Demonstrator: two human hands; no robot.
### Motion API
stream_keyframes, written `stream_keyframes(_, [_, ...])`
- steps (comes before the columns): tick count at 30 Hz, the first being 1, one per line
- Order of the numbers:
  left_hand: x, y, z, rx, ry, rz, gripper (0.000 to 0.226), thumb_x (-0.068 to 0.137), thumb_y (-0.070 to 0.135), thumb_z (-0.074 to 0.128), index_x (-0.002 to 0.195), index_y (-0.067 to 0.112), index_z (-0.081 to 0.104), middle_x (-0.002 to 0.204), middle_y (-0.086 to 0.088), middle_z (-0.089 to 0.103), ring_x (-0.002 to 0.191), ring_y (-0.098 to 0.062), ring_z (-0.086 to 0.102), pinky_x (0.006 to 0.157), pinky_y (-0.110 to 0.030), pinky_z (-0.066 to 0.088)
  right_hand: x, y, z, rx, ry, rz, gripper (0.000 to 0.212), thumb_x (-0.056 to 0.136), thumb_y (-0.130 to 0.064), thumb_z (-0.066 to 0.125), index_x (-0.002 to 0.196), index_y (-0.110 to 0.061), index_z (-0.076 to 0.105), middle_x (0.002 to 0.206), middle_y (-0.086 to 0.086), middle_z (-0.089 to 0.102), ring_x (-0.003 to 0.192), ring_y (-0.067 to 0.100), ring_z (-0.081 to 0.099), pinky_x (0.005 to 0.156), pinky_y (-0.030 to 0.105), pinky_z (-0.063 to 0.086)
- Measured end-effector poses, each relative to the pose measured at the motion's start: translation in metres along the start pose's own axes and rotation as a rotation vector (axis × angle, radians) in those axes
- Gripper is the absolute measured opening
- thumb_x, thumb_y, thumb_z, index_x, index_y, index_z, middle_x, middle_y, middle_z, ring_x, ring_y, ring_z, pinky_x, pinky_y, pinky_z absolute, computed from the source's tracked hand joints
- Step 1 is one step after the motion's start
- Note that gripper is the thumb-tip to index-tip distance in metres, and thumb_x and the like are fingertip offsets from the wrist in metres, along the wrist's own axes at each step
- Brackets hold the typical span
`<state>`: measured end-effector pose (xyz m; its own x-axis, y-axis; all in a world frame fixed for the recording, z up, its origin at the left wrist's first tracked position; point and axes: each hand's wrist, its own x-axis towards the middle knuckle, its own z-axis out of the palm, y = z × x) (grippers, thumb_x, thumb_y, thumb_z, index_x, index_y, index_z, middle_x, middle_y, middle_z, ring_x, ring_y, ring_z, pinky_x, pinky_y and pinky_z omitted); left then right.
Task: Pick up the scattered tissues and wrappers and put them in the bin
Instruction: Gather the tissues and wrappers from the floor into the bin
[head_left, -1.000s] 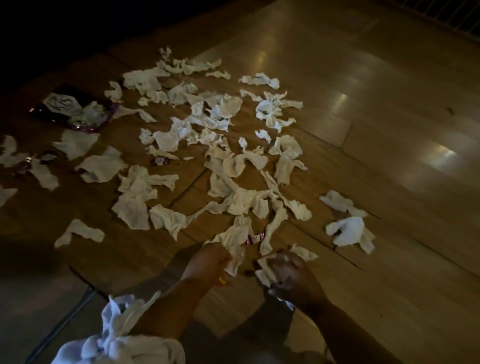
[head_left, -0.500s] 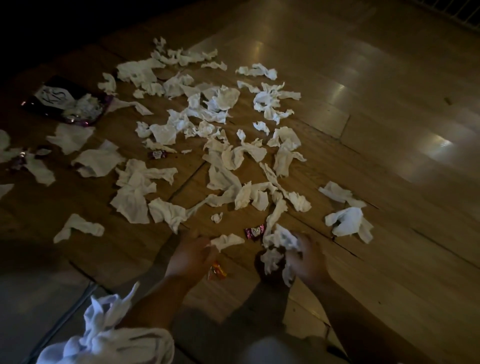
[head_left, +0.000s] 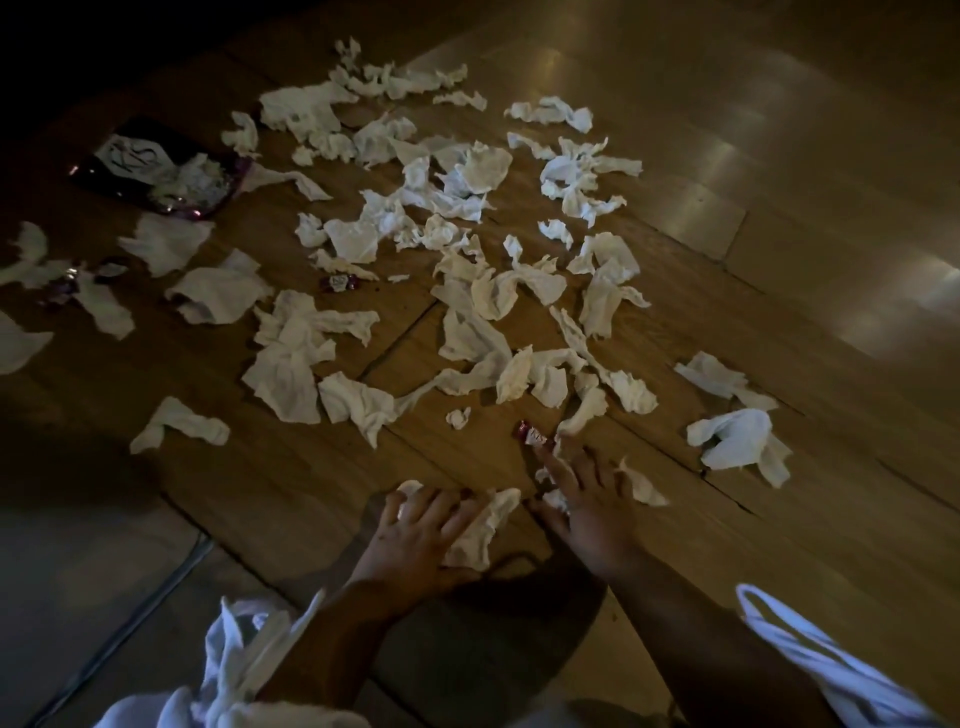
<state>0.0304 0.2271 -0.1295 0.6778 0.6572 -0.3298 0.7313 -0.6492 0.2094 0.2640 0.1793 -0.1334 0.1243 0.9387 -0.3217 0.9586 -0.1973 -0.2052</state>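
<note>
Many crumpled white tissues (head_left: 467, 291) lie scattered over the wooden floor (head_left: 779, 322). My left hand (head_left: 415, 535) presses down on the nearest tissue (head_left: 485, 525), with the paper caught between thumb and fingers. My right hand (head_left: 589, 506) sits just to its right with bits of tissue (head_left: 641, 486) sticking out around the palm. Its forefinger stretches up to a small red wrapper (head_left: 531, 434) and touches its lower edge. I cannot make out a bin; only a dark rounded shape (head_left: 545, 597) shows under my wrists.
A dark purple packet (head_left: 156, 171) with tissue on it lies far left. Small wrappers sit at the centre (head_left: 340, 283) and the left edge (head_left: 62, 283). White cloth (head_left: 234, 670) hangs by my left arm, more (head_left: 831, 670) by my right. Grey tiles (head_left: 78, 571) adjoin lower left.
Both hands have moved forward and spread their fingers. The left now covers a tissue near the floor, and the right, which clutched a bundle, reaches its forefinger to the red wrapper.
</note>
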Motion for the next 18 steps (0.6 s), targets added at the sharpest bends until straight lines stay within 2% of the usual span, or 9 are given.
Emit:
stream_keyframes(2, [0.001, -0.001, -0.003, -0.052, -0.042, -0.006, 0.074, 0.071, 0.07, 0.027, 0.124, 0.024, 0.052, 0.116, 0.001, 0.056, 0.103, -0.024, 0.06, 0.083, -0.046, 0.052, -0.002, -0.007, 0.007, 0.012, 0.122, -0.028, 0.06, 0.084, -0.059, 0.029, 0.136, -0.031, 0.04, 0.145, 0.003, 0.038, 0.131, 0.026, 0.033, 0.104, 0.049, 0.037])
stream_keyframes(4, [0.001, 0.002, -0.008, -0.064, -0.012, -0.008, 0.072, 0.075, 0.063, 0.024, 0.126, 0.022, 0.053, 0.124, -0.002, 0.051, 0.111, -0.027, 0.058, 0.091, -0.045, 0.048, -0.001, -0.01, 0.012, 0.052, 0.273, -0.134, 0.04, 0.087, -0.046, 0.039, 0.111, -0.02, 0.058, 0.121, 0.004, 0.057, 0.104, 0.018, 0.055, 0.082, 0.029, 0.052])
stream_keyframes(6, [-0.002, -0.001, -0.007, -0.106, -0.09, -0.009, 0.08, 0.074, 0.066, 0.021, 0.142, 0.025, 0.032, 0.144, -0.001, 0.03, 0.132, -0.024, 0.035, 0.108, -0.04, 0.032, 0.004, -0.014, 0.01, 0.093, 0.269, -0.172, 0.028, 0.087, -0.039, 0.045, 0.096, -0.018, 0.061, 0.105, 0.002, 0.062, 0.083, 0.013, 0.063, 0.068, 0.014, 0.043])
stream_keyframes(8, [-0.007, -0.005, -0.011, -0.199, -0.148, -0.055, 0.072, 0.081, 0.065, 0.035, 0.143, 0.029, 0.028, 0.147, 0.004, 0.023, 0.133, -0.017, 0.029, 0.108, -0.031, 0.03, 0.015, -0.02, 0.001, 0.145, 0.219, -0.179, 0.043, 0.088, -0.049, 0.037, 0.09, -0.015, 0.063, 0.094, 0.002, 0.064, 0.073, 0.012, 0.062, 0.063, 0.011, 0.037])
stream_keyframes(10, [-0.008, -0.013, -0.015, -0.344, -0.004, -0.117, 0.06, 0.085, 0.054, 0.052, 0.137, 0.029, 0.036, 0.141, 0.007, 0.031, 0.122, -0.009, 0.039, 0.099, -0.02, 0.035, 0.028, -0.027, -0.011, 0.22, 0.156, -0.174, 0.059, 0.084, -0.06, 0.029, 0.095, -0.013, 0.062, 0.098, 0.004, 0.062, 0.08, 0.013, 0.056, 0.066, 0.014, 0.036])
stream_keyframes(11, [-0.009, -0.018, -0.023, -0.45, 0.087, -0.184, 0.056, 0.084, 0.05, 0.055, 0.133, 0.028, 0.04, 0.135, 0.008, 0.038, 0.114, -0.006, 0.044, 0.093, -0.016, 0.036, 0.035, -0.033, -0.019, 0.241, 0.152, -0.168, 0.057, 0.083, -0.06, 0.031, 0.098, -0.014, 0.061, 0.1, 0.004, 0.061, 0.085, 0.014, 0.055, 0.069, 0.018, 0.037])
stream_keyframes(14, [0.002, -0.042, -0.047, -0.741, 0.282, -0.532, 0.046, 0.085, 0.04, 0.061, 0.124, 0.02, 0.048, 0.117, 0.007, 0.046, 0.104, -0.008, 0.05, 0.082, -0.02, 0.038, 0.063, -0.046, -0.042, 0.351, 0.272, -0.081, 0.028, 0.089, -0.045, 0.052, 0.104, -0.022, 0.057, 0.102, 0.002, 0.061, 0.095, 0.018, 0.056, 0.077, 0.029, 0.045])
stream_keyframes(16, [0.013, -0.063, -0.058, -0.608, 0.432, -0.581, 0.04, 0.087, 0.039, 0.059, 0.12, 0.016, 0.054, 0.127, -0.004, 0.048, 0.116, -0.02, 0.049, 0.091, -0.028, 0.041, 0.086, -0.055, -0.056, 0.374, 0.299, -0.001, 0.032, 0.089, -0.042, 0.052, 0.117, -0.025, 0.051, 0.111, 0.006, 0.061, 0.105, 0.024, 0.056, 0.089, 0.04, 0.047])
stream_keyframes(18, [0.024, -0.091, -0.061, -0.438, 0.47, -0.591, 0.042, 0.086, 0.038, 0.061, 0.122, 0.018, 0.054, 0.137, -0.01, 0.041, 0.128, -0.029, 0.037, 0.106, -0.041, 0.032, 0.107, -0.059, -0.064, 0.196, 0.257, 0.085, 0.044, 0.093, -0.04, 0.047, 0.131, -0.017, 0.043, 0.126, 0.012, 0.055, 0.12, 0.032, 0.047, 0.102, 0.048, 0.038])
